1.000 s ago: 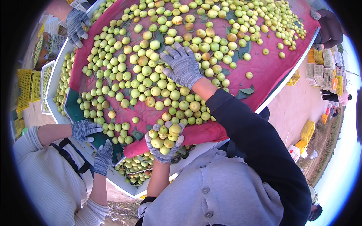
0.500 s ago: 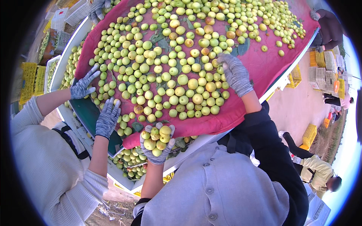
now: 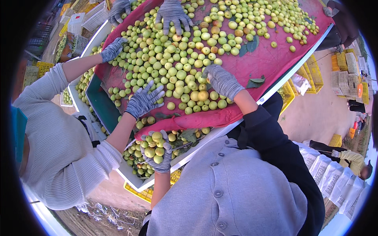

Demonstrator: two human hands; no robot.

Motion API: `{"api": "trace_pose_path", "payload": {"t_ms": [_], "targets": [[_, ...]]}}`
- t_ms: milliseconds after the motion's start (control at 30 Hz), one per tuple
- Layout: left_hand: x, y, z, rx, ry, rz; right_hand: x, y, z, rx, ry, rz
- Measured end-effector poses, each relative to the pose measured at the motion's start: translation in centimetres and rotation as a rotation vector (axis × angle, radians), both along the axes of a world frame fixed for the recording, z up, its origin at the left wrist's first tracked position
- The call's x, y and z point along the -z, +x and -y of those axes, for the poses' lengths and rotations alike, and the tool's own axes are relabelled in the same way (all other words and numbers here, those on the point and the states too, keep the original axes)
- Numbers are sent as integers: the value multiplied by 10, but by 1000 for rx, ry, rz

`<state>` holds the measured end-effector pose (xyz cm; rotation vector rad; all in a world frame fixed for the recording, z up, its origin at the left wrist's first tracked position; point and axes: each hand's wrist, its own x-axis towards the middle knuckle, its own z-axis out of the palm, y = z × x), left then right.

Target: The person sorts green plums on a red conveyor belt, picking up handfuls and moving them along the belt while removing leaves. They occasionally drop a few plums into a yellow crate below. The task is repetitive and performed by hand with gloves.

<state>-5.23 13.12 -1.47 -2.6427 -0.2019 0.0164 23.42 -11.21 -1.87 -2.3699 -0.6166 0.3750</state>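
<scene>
My left hand (image 3: 166, 159), in a grey striped knit glove, is cupped palm up around several small round green fruits (image 3: 149, 152), some with brown blemishes. It is over the lower white bin of similar fruits, just below the rolled edge of the red cloth (image 3: 193, 121). My right hand (image 3: 224, 82), gloved alike, rests at the right side of the loose fruits (image 3: 173, 72) spread on the cloth. Its fingers are bent together, with the tips among the fruits; what lies under them is hidden.
At left, a co-worker in a pale ribbed sweater has gloved hands (image 3: 145, 100) over the fruits. Other gloved hands (image 3: 173, 16) reach in at the top. A green board (image 3: 101, 103) edges the cloth. Yellow crates (image 3: 313, 74) stand at right; a white rim (image 3: 185, 158) runs before me.
The view has shifted. My left hand, still holding fruits, is now lower beside the cloth edge. My right hand has moved left and down. Another gloved hand has come in at the top.
</scene>
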Motion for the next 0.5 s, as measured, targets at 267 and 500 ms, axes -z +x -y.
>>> {"api": "trace_pose_path", "payload": {"t_ms": [267,500], "targets": [[-1,-124,-25,-530,-1376,1156,16,-7,68,-245,-566,-108],[-16,-221,-49,-1202,-979,959,7,-52,-21,-285,-276,-210]]}}
